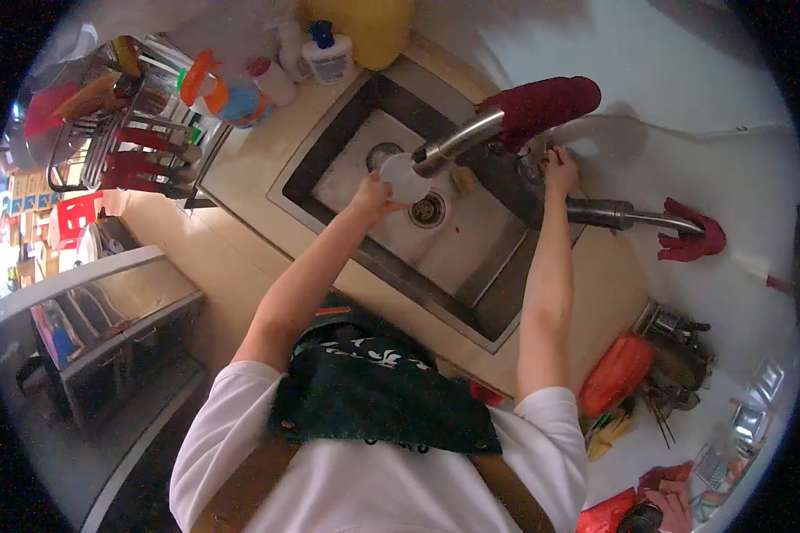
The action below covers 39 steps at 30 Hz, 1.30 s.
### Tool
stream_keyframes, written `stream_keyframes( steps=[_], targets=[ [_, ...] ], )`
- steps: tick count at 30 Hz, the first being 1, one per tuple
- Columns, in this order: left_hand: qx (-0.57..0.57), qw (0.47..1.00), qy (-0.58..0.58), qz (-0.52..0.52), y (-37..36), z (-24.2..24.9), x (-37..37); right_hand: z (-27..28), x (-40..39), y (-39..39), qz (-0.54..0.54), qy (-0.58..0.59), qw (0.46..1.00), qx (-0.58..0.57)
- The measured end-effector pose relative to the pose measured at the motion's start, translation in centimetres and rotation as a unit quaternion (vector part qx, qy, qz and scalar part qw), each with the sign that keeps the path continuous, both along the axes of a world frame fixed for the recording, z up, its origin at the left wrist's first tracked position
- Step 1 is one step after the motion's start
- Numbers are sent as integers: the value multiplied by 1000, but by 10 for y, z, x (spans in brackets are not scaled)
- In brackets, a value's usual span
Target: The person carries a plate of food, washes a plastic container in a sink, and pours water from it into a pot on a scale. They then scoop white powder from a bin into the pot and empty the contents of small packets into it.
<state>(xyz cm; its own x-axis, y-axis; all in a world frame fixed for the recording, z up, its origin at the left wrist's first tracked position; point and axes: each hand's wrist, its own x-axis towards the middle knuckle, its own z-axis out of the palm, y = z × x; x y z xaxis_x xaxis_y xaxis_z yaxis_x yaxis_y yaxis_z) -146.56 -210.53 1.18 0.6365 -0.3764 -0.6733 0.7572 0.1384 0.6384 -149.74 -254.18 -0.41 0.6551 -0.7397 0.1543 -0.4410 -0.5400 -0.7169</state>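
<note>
My left hand [371, 197] holds a small white round cup or bowl [405, 177] over the steel sink [471, 258], just under the spout of the metal faucet [458, 142]. My right hand [559, 169] reaches to the base of the faucet and grips the tap handle there. A dark red cloth [542, 102] is draped over the back of the faucet. The sink drain [428, 210] lies below the cup.
A dish rack [120, 124] with red-handled utensils stands at the left. Bottles [329, 55] and a yellow container [364, 27] sit behind the sink. A second tap [613, 214] with a red cloth [689, 240] is at the right. A steel cabinet [107, 311] is lower left.
</note>
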Motion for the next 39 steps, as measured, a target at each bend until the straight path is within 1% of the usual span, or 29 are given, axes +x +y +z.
stream_keyframes(
  steps=[3, 6, 7, 8, 9, 12, 15, 16, 17, 18, 20, 24, 27, 29, 31, 32, 34, 35, 36, 37, 38, 39],
  targets=[
    [2, 1000, 4, 5, -1, 2, 0, -2, 0, -4, -30, 26, 999, 9],
    [3, 1000, 8, 11, -2, 4, 2, -10, -1, -8, 38, -43, 998, -12],
    [2, 1000, 10, 13, -2, 5, 3, 5, -1, 5, -6, -80, 990, 113],
    [0, 1000, 11, 14, -4, 6, 4, 20, -2, 18, -50, -115, 964, 236],
    [0, 1000, 12, 16, -5, 8, 5, 32, -3, 30, -91, -146, 919, 355],
    [-3, 1000, 18, 24, -6, 11, 5, 36, -2, 42, -125, -226, 862, 436],
    [2, 999, 18, 28, -8, 11, 5, 38, 6, 51, -142, -223, 852, 452],
    [4, 999, 19, 30, -8, 10, 4, 33, 8, 50, -134, -214, 866, 431],
    [7, 999, 20, 31, -8, 9, 3, 29, 10, 51, -108, -192, 901, 374],
    [8, 999, 20, 32, -8, 9, 3, 8, 14, 40, -77, -157, 949, 261],
    [10, 999, 23, 36, -8, 9, 1, -3, 16, 35, -49, -139, 969, 197],
    [7, 998, 30, 47, -9, 17, 0, 14, 22, 53, -35, -181, 945, 271],
    [3, 997, 43, 58, -8, 34, -1, 39, 27, 69, -80, -219, 908, 349],
    [3, 996, 55, 67, -8, 52, -3, 38, 21, 50, 19, -113, 955, 275],
    [13, 994, 74, 80, -7, 74, -6, 53, 8, 53, 76, -26, 967, 241],
    [25, 992, 84, 87, -5, 84, -8, 81, -1, 65, 85, 6, 966, 246],
    [47, 994, 71, 68, 1, 86, -12, 85, -21, 80, 118, 12, 984, 130],
    [53, 998, -10, -24, 15, 62, -15, 61, -33, 83, 141, -14, 990, 8],
    [61, 988, -98, -101, 29, 38, -19, 56, -47, 107, 77, 31, 996, -19],
    [57, 982, -121, -133, 43, 31, -21, 71, -62, 147, 107, 18, 993, 49],
    [53, 974, -146, -163, 57, 25, -24, 72, -72, 182, 166, 36, 983, 70],
    [36, 983, -114, -142, 70, 33, -29, 79, -81, 217, 237, 82, 963, 96]
  ],
)
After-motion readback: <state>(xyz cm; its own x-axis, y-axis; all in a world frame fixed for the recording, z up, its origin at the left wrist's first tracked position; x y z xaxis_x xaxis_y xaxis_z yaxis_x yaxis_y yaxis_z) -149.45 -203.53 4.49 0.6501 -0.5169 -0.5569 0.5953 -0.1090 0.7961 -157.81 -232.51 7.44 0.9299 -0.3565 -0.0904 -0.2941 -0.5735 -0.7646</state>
